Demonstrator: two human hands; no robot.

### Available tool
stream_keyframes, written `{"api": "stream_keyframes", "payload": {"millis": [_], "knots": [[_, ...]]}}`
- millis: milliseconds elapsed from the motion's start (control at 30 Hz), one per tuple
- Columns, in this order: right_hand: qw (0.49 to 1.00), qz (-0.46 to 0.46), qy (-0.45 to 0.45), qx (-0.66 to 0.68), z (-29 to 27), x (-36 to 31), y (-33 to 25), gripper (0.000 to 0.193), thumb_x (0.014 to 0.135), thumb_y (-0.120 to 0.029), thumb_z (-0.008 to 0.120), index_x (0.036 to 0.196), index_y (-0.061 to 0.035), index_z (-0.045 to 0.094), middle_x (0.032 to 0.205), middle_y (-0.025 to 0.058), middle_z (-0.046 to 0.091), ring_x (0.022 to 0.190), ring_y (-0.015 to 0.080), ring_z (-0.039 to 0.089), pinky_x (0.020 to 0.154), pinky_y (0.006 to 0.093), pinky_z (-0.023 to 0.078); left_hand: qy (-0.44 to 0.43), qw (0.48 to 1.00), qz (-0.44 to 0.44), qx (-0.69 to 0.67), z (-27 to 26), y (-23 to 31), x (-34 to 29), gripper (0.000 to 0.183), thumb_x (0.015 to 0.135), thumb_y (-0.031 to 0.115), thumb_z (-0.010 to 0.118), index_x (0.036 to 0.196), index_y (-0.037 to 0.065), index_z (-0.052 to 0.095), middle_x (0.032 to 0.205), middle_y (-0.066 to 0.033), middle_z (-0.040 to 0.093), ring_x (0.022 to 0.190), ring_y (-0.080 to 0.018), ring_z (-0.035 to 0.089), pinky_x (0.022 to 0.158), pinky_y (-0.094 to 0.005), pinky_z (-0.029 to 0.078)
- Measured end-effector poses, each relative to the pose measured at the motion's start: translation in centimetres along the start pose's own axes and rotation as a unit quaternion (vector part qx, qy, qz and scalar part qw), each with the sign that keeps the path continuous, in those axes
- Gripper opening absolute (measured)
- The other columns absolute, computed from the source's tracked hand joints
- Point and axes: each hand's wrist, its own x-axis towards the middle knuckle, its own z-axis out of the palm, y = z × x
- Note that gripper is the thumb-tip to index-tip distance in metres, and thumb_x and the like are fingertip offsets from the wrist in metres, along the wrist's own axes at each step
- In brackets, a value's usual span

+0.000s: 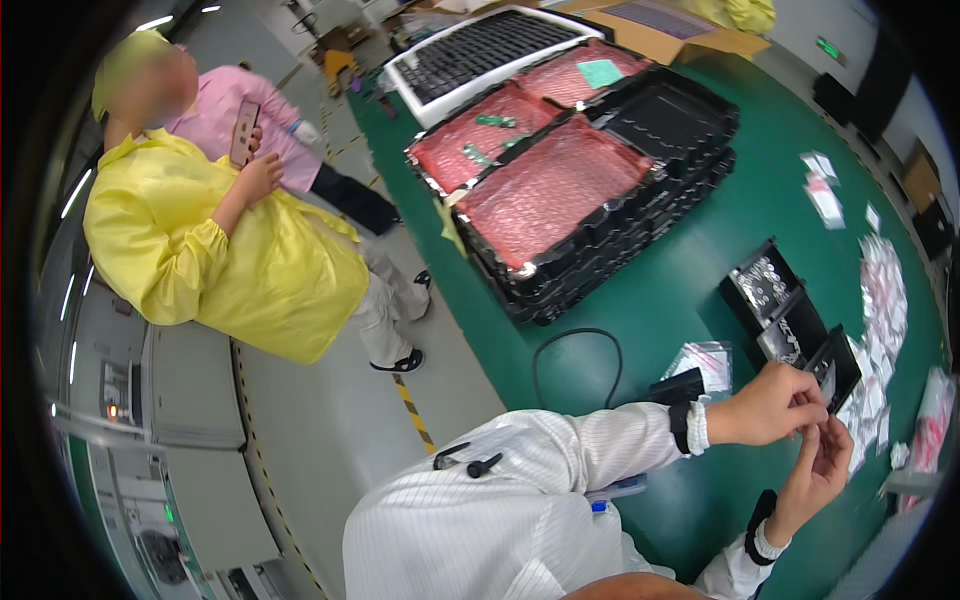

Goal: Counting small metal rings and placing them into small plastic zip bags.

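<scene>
My left hand is closed, its thumb and fingertips pinched together just in front of a black open box. My right hand comes up from below, with its fingertips pinched close against those of the left. Whatever lies between the fingers is too small or hidden to make out. Beside the left hand stands a black bin of small round silvery pieces, and another black bin with small metal parts adjoins it. Dark bands circle both wrists.
Small clear bags pile along the right. A black cylindrical object and a bag lie by my left wrist, near a black cable. Stacked black trays with red bubble wrap stand farther off. Two people stand left.
</scene>
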Motion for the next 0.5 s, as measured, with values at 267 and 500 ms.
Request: {"api": "stream_keyframes", "payload": {"millis": [267,500], "knots": [[1.0,-0.007,-0.014,0.013,-0.53,0.06,0.07,0.029,0.101,0.001,0.068,0.128,0.0074,0.06,0.117,0.0139,0.069,0.103,0.0173,0.068,0.09,0.0289,0.055,-0.01,1.0,0.006,-0.005,0.23,-1.11,0.3,0.018,0.095,0.011,0.076,0.098,-0.007,0.073,0.087,-0.012,0.077,0.075,-0.0149,0.075,0.068,-0.0295,0.062],[0.999,-0.008,-0.03,-0.032,-0.3,-0.08,-0.33,0.03,0.1,0.0,0.069,0.128,0.0077,0.061,0.119,0.0131,0.068,0.103,0.0173,0.067,0.092,0.0296,0.054,-0.003,0.999,0.02,0.032,-0.35,-1.18,0.25,0.026,0.089,0.016,0.083,0.098,-0.007,0.073,0.085,-0.0121,0.078,0.078,-0.016,0.076,0.074,-0.03,0.062]]}}
